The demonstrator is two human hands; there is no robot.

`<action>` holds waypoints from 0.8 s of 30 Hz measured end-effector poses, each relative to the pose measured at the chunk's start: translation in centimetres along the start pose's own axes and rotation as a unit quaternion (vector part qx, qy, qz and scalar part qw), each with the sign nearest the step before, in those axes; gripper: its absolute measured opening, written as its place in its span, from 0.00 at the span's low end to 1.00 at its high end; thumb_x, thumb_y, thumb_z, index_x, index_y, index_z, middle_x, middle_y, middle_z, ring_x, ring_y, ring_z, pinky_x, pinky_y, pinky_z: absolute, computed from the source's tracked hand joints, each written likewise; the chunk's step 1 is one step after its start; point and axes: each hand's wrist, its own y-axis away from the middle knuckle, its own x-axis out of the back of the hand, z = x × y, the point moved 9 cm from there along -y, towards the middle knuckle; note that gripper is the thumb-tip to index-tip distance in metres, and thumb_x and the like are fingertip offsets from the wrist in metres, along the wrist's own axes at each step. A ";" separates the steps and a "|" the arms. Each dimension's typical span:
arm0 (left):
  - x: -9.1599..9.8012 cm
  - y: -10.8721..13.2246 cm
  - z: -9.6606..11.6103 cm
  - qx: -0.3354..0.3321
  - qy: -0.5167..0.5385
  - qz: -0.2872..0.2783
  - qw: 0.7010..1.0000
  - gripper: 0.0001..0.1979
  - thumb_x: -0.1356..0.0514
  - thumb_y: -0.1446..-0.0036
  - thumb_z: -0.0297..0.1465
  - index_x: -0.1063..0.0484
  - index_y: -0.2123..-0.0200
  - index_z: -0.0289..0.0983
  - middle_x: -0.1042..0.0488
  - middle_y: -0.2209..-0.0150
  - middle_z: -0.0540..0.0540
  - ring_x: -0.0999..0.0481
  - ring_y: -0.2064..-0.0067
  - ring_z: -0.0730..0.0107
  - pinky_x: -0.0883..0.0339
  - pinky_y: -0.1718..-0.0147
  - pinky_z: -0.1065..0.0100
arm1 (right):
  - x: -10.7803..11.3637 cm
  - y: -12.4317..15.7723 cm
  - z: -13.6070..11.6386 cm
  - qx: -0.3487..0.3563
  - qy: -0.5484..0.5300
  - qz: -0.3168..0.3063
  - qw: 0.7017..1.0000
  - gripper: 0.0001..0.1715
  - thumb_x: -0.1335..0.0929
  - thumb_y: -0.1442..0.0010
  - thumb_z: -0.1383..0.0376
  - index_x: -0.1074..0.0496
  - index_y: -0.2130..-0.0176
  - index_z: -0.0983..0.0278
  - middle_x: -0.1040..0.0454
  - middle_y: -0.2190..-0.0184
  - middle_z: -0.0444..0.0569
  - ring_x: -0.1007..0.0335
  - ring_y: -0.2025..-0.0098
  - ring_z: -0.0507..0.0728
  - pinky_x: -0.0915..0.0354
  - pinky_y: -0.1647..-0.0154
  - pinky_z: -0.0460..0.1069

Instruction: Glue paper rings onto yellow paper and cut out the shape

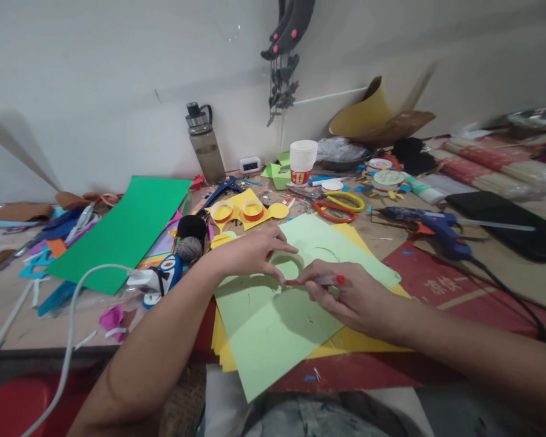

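Observation:
A light green paper sheet [273, 321] lies on yellow sheets [346, 346] at the table's near edge. My left hand [250, 250] rests on it with fingers stretched out, pressing a round template [287, 265] flat. My right hand [350, 296] is closed around a red-capped pen [327, 280], its tip at the round template's lower edge, just under my left fingertips. A curved pencil line shows on the green sheet behind the hands.
A dark green sheet [122, 227] lies left, with a white cable [68, 315] and a glue gun [161, 276]. A blue glue gun [432, 227], scissors [339, 206], paper cups [303, 161], a water bottle [205, 144] and scraps crowd the back.

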 end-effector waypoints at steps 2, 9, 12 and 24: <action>0.0 0.0 0.0 0.000 -0.001 0.000 1.000 0.31 0.32 0.50 0.43 0.28 0.44 0.38 0.32 0.55 0.42 0.32 0.59 0.65 0.38 0.57 0.64 | -0.1 0.0 0.0 -0.005 -0.002 -0.003 1.000 0.13 0.40 0.35 0.66 0.28 0.60 0.63 0.23 0.72 0.48 0.28 0.73 0.52 0.35 0.71 0.46; 0.0 0.0 0.0 -0.002 0.001 -0.002 1.000 0.30 0.32 0.49 0.43 0.28 0.44 0.38 0.32 0.55 0.43 0.32 0.60 0.66 0.39 0.58 0.66 | -0.1 0.1 -0.1 -0.002 0.008 -0.004 1.000 0.14 0.41 0.34 0.65 0.28 0.59 0.64 0.22 0.71 0.49 0.27 0.72 0.52 0.34 0.70 0.46; 0.0 0.0 0.1 -0.001 0.000 -0.002 1.000 0.30 0.32 0.49 0.43 0.28 0.45 0.38 0.32 0.56 0.43 0.33 0.60 0.67 0.40 0.59 0.67 | -0.3 0.1 -0.2 0.003 0.003 -0.005 1.000 0.14 0.41 0.34 0.66 0.28 0.58 0.65 0.21 0.68 0.51 0.25 0.70 0.53 0.33 0.68 0.46; -0.1 0.0 0.0 0.004 0.001 -0.013 1.000 0.29 0.32 0.49 0.39 0.28 0.44 0.40 0.32 0.53 0.42 0.33 0.59 0.66 0.39 0.58 0.66 | -2.2 1.1 -1.9 0.125 0.105 -0.015 0.986 0.12 0.39 0.38 0.71 0.30 0.57 0.65 0.23 0.68 0.53 0.26 0.68 0.56 0.32 0.69 0.48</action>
